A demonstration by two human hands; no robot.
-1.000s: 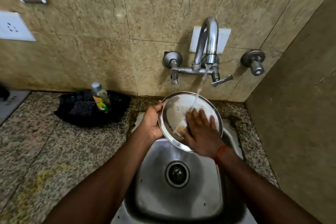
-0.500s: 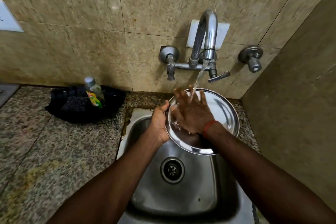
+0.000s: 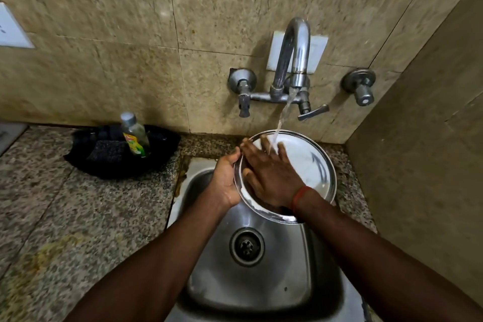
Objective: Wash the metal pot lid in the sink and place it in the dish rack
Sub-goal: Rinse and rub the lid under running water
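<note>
Over the sink (image 3: 261,282), the left hand (image 3: 224,180) grips the lid (image 3: 308,165) rim; right hand (image 3: 271,175) lies flat under running water (image 3: 283,115).

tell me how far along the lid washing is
Done: the metal lid is over the sink with the tap running. In hand: the left hand grips its rim while the right hand rubs its face under the stream. Left: finishing the rinse and racking it; no dish rack is in view.
</note>
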